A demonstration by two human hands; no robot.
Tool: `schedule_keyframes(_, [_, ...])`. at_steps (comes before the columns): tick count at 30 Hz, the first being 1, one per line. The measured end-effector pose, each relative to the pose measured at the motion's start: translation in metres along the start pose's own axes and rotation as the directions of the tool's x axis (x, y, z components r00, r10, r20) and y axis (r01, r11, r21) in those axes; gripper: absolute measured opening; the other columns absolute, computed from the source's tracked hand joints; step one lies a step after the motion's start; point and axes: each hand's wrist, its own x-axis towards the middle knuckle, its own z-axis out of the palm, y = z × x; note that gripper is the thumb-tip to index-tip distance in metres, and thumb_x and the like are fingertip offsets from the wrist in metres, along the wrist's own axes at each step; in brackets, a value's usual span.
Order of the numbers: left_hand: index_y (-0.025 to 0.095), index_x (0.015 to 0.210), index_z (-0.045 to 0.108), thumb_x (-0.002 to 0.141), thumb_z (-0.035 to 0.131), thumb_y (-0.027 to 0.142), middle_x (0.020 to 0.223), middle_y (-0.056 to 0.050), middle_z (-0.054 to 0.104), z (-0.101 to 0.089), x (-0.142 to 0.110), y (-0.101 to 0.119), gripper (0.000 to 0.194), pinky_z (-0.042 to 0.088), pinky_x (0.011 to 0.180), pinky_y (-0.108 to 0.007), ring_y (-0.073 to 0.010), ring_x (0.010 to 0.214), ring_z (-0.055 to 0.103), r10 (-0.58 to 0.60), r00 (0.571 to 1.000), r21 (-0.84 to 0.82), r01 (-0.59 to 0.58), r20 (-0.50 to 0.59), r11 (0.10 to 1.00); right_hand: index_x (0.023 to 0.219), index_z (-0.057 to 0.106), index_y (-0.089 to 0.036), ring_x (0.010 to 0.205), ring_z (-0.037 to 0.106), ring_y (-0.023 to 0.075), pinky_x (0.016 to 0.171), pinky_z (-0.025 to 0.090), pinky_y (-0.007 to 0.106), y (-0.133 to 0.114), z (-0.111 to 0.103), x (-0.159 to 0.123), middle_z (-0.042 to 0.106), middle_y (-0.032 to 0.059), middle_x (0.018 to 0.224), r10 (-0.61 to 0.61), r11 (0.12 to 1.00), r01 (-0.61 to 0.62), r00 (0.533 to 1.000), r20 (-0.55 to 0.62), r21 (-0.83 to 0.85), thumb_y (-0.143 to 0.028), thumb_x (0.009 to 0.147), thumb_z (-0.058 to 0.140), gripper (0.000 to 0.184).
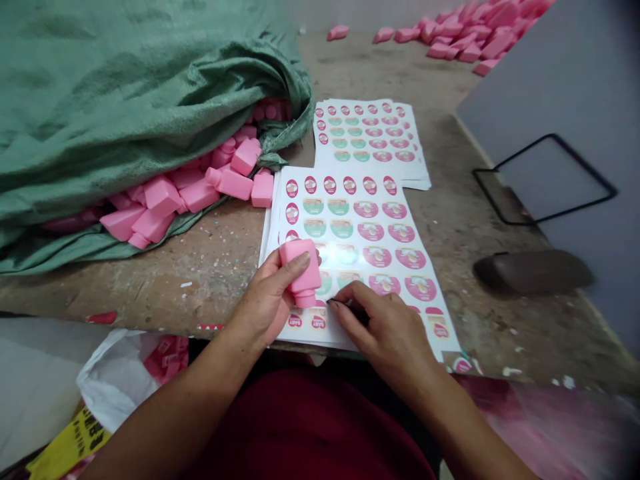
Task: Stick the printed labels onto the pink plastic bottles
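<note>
A small pink plastic bottle (303, 268) is gripped in my left hand (267, 297), its neck tilted down toward me and my thumb across its side. Under it lies a stack of sticker sheets (385, 250) printed with pink and green oval labels. Just right of the bottle, my right hand (390, 327) rests over the lower part of the top sheet. Its thumb and forefinger are close together, with a small dark spot at their tips; what they hold, if anything, cannot be made out.
On the left, several pink bottles (163, 195) spill from a large green woven sack (150, 87). A second stack of sheets (373, 137) lies behind. More bottles (470, 30) are heaped at the far right. A brown case (533, 272) and a black wire frame (545, 180) are at right.
</note>
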Motion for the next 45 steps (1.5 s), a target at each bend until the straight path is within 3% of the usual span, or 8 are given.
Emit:
schedule_keyframes(4, [0.012, 0.099, 0.068, 0.081, 0.071, 0.017, 0.089, -0.008, 0.072, -0.001, 0.0, 0.0, 0.019, 0.051, 0.082, -0.028, -0.0154, 0.084, 0.066, 0.011, 1.0, -0.006, -0.011, 0.002, 1.0, 0.084, 0.064, -0.025, 0.058, 0.055, 0.0213, 0.058, 0.032, 0.028, 0.003, 0.0, -0.001, 0.069, -0.0018, 0.066, 0.042, 0.998, -0.043, 0.999, 0.026, 0.051, -0.036, 0.089, 0.054, 0.016])
schedule_keyframes(15, [0.013, 0.103, 0.065, 0.083, 0.067, 0.017, 0.094, -0.01, 0.072, -0.001, -0.001, 0.0, 0.02, 0.048, 0.095, -0.035, -0.0202, 0.097, 0.067, 0.009, 1.0, -0.003, -0.009, -0.011, 1.0, 0.075, 0.063, -0.021, 0.047, 0.04, 0.0135, 0.062, 0.028, 0.031, -0.006, 0.003, 0.003, 0.064, 0.0001, 0.058, -0.095, 0.991, 0.086, 0.992, -0.089, -0.103, -0.037, 0.091, 0.051, 0.026])
schedule_keyframes(19, [0.013, 0.105, 0.064, 0.081, 0.07, 0.02, 0.098, -0.011, 0.072, -0.004, 0.0, -0.002, 0.025, 0.048, 0.095, -0.037, -0.0221, 0.1, 0.066, 0.02, 1.0, 0.022, -0.02, 0.015, 1.0, 0.068, 0.057, -0.022, 0.052, 0.044, 0.0136, 0.06, 0.03, 0.029, -0.005, -0.001, 0.007, 0.061, -0.001, 0.057, 0.085, 0.984, -0.082, 0.996, -0.013, 0.155, -0.041, 0.084, 0.056, 0.024])
schedule_keyframes(22, [0.013, 0.105, 0.065, 0.081, 0.07, 0.02, 0.096, -0.011, 0.072, -0.007, 0.001, -0.002, 0.026, 0.051, 0.09, -0.036, -0.0212, 0.095, 0.067, 0.022, 1.0, 0.052, -0.023, 0.01, 0.998, 0.064, 0.051, -0.023, 0.052, 0.043, 0.0123, 0.052, 0.031, 0.026, -0.002, -0.012, 0.009, 0.052, -0.004, 0.055, 0.196, 0.802, -0.254, 0.967, 0.165, 0.54, -0.045, 0.079, 0.061, 0.029])
schedule_keyframes(25, [0.014, 0.105, 0.065, 0.079, 0.072, 0.02, 0.094, -0.009, 0.071, -0.007, -0.001, -0.001, 0.027, 0.052, 0.081, -0.031, -0.0193, 0.089, 0.067, 0.04, 0.999, 0.094, -0.041, 0.015, 0.995, 0.065, 0.049, -0.022, 0.049, 0.036, 0.01, 0.047, 0.028, 0.024, -0.001, -0.024, 0.011, 0.042, -0.0064, 0.054, 0.235, 0.63, -0.304, 0.952, 0.198, 0.715, -0.049, 0.077, 0.065, 0.033])
schedule_keyframes(29, [0.019, 0.114, 0.062, 0.078, 0.076, 0.03, 0.104, -0.008, 0.07, -0.002, -0.009, -0.001, 0.04, 0.053, 0.08, -0.031, -0.0197, 0.092, 0.068, 0.021, 0.998, 0.12, -0.028, 0.056, 0.992, 0.064, 0.051, -0.022, 0.049, 0.036, 0.0094, 0.046, 0.029, 0.024, -0.005, -0.034, 0.016, 0.043, -0.006, 0.054, 0.207, 0.622, -0.225, 0.971, 0.12, 0.75, -0.045, 0.077, 0.067, 0.031])
schedule_keyframes(35, [0.017, 0.125, 0.058, 0.087, 0.061, 0.055, 0.11, -0.013, 0.07, 0.005, -0.022, -0.004, 0.054, 0.053, 0.085, -0.035, -0.0229, 0.098, 0.067, -0.065, 0.989, 0.093, 0.053, 0.131, 0.994, 0.063, 0.053, -0.022, 0.051, 0.043, 0.0107, 0.049, 0.036, 0.024, -0.01, -0.037, 0.022, 0.051, -0.0036, 0.056, 0.197, 0.628, -0.151, 0.98, 0.032, 0.763, -0.041, 0.078, 0.067, 0.028])
schedule_keyframes(45, [0.02, 0.13, 0.054, 0.087, 0.061, 0.055, 0.116, -0.014, 0.067, 0.002, -0.027, -0.007, 0.056, 0.055, 0.078, -0.038, -0.0255, 0.098, 0.067, -0.113, 0.975, 0.114, 0.092, 0.19, 0.989, 0.067, 0.055, -0.022, 0.058, 0.05, 0.0128, 0.055, 0.04, 0.025, -0.006, -0.029, 0.022, 0.055, -0.0028, 0.061, 0.179, 0.645, -0.151, 0.983, 0.044, 0.749, -0.044, 0.08, 0.067, 0.028])
